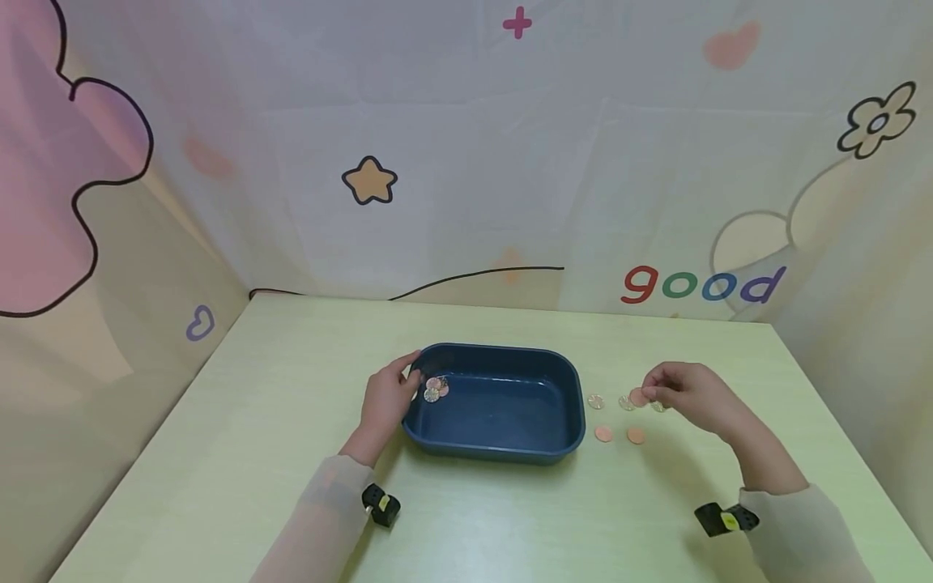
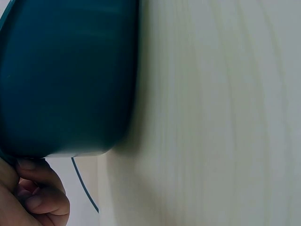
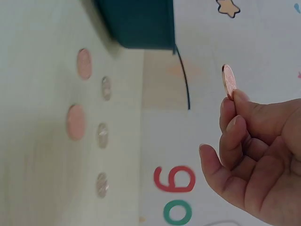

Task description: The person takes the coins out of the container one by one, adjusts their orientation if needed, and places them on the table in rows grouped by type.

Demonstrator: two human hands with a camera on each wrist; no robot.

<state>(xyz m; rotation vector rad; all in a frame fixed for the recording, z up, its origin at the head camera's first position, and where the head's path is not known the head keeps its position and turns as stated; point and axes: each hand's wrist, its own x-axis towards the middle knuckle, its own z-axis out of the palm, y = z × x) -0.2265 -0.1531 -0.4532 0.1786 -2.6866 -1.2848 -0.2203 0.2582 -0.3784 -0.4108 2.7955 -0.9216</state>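
Note:
A dark blue rectangular basin (image 1: 498, 453) stands on the table, and several small coins (image 1: 432, 395) lie in its left end. My left hand (image 1: 388, 394) grips the basin's left rim; curled fingers (image 2: 47, 181) show at that end in the left wrist view. To the right of the basin, my right hand (image 1: 688, 394) pinches a copper-coloured coin (image 3: 228, 80) between thumb and fingertips, held up off the table. Below it on the table lie copper coins (image 3: 76, 122) and silvery coins (image 3: 103, 135).
The pale green, wood-grained table (image 1: 291, 364) reaches back to a printed cloth backdrop (image 1: 466, 178) with a star, a flower and the word "good". Cloth also hangs along the left and right sides. A small black device (image 1: 381, 505) is strapped to each wrist.

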